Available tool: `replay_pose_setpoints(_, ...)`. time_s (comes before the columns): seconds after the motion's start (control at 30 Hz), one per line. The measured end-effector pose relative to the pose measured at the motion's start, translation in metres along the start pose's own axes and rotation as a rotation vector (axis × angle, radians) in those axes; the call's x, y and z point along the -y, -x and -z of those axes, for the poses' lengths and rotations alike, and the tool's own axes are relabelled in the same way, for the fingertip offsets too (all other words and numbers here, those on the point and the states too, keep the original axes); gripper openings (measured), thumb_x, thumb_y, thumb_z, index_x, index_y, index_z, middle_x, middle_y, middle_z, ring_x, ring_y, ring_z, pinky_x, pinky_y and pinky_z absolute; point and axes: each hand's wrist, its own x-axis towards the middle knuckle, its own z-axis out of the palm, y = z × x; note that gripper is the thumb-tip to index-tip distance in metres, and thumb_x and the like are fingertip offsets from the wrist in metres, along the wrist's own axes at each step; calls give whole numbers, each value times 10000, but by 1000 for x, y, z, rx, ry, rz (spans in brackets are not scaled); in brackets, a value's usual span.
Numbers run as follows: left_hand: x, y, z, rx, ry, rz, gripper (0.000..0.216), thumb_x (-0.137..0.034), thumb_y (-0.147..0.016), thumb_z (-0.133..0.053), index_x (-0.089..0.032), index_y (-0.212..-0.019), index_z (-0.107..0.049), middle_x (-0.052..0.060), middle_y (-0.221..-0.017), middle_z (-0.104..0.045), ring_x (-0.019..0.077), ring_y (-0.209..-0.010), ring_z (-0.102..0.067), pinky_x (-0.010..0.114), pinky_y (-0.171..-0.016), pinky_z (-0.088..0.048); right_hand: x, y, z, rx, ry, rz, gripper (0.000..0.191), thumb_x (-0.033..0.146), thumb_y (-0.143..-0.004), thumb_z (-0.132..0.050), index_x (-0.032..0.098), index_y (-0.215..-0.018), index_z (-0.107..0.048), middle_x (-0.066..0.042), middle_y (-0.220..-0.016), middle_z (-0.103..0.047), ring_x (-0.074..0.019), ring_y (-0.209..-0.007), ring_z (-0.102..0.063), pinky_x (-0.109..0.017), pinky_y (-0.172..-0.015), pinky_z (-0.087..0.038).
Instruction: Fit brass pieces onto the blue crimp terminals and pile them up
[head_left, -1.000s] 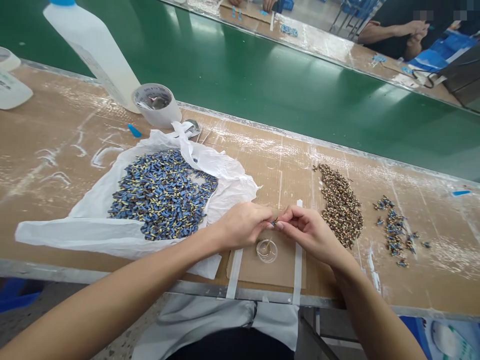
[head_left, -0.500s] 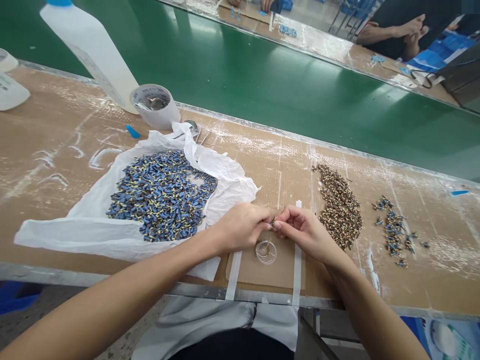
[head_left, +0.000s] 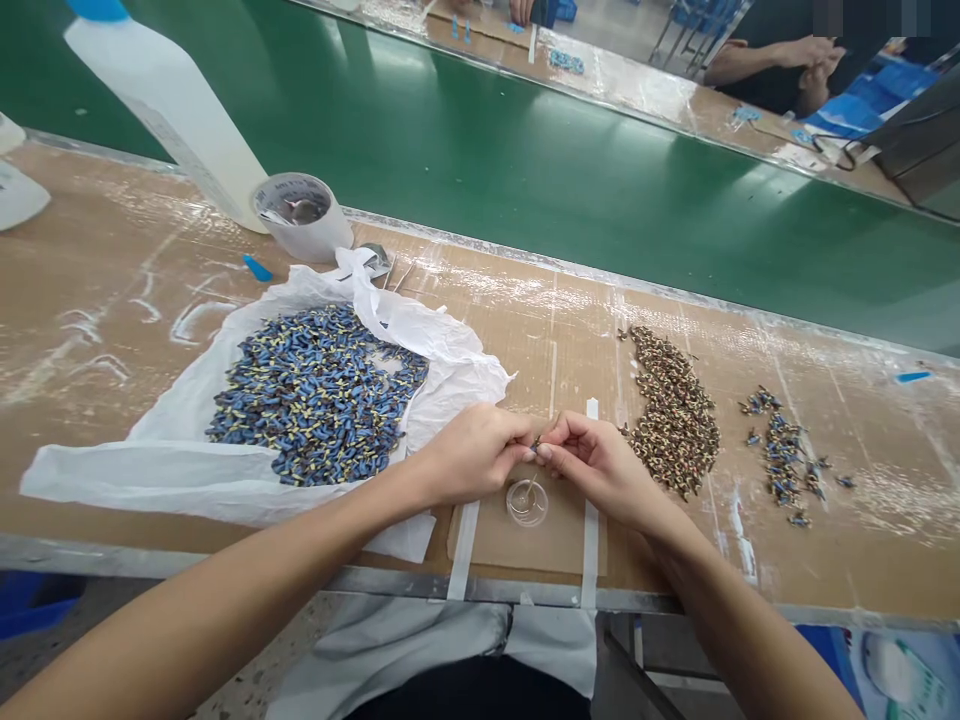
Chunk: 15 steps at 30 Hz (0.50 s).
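Shifted slightly leftward since the earlier frame, the left hand [head_left: 472, 455] and right hand [head_left: 596, 462] stay together, fingertips clamped on a tiny part [head_left: 535, 442] just above the clear dish [head_left: 526, 503].

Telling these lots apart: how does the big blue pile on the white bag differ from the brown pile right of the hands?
The blue pile is blue flecked with yellow; the brown pile is brown and tan. The blue pile is a broad mass, the brown pile a narrower strip. The blue pile lies on a white plastic bag, the brown pile directly on cardboard. Both are loose heaps of small pieces.
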Motion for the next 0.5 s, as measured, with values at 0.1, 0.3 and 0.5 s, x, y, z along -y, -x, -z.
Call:
replay_pose_setpoints(0.1, -1, 0, 1, 7, 35, 32, 200, -113, -841, -519, -141, -643, -528, -39, -564, -479, 89, -534, -399, 228, -539, -256, 0, 0, 0, -16, -14, 0, 166, 292, -894, -616, 166, -801, -563, -23, -753, -613, -118, -663, -540, -241, -597, -434)
replay_pose_setpoints(0.3, -3, -2, 4, -3, 140, 65, 179, -187, -895, -510, -135, -749, -600, -36, -608, -518, 89, -563, -441, 214, -557, -299, -2, -5, 2, -67, -149, -24, 209, 356, -863, -655, 170, -821, -569, -25, -759, -646, -115, -656, -582, -248, -612, -492)
replay_pose_setpoints(0.5, -3, -1, 7, 20, 135, 36, 228, -256, -936, -475, -129, -813, -619, -24, -646, -538, 95, -585, -458, 219, -568, -319, -3, -8, 2, -146, -185, 18, 236, 384, -844, -673, 166, -826, -584, -31, -764, -668, -117, -661, -606, -256, -623, -509)
